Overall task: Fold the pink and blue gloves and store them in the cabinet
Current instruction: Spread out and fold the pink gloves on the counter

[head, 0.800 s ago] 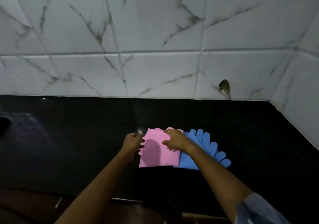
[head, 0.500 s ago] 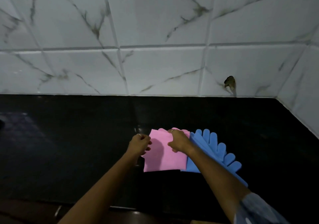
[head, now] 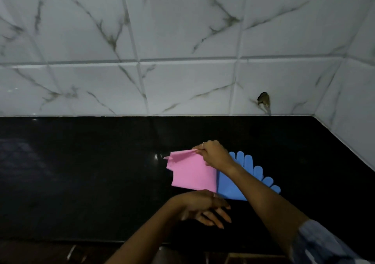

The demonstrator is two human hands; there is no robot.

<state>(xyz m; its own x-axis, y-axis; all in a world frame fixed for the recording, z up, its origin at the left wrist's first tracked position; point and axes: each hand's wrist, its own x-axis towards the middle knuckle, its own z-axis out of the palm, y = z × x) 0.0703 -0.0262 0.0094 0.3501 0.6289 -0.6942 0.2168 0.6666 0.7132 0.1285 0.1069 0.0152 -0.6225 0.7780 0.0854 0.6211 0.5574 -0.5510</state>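
Pink glove (head: 192, 172): far edge pinched and lifted by right hand (head: 215, 155); fold unfinished.
Blue glove (head: 233, 184): flat on worktop (head: 81, 172) under right wrist, unfolded.
Left hand (head: 203, 204): open, empty, nearer the body than the gloves.
Cabinet: not seen; storing outstanding.

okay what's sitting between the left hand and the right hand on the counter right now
In the head view, the pink glove spans that stretch: the right hand pinches its far edge, and the left hand hovers open just past its near edge.
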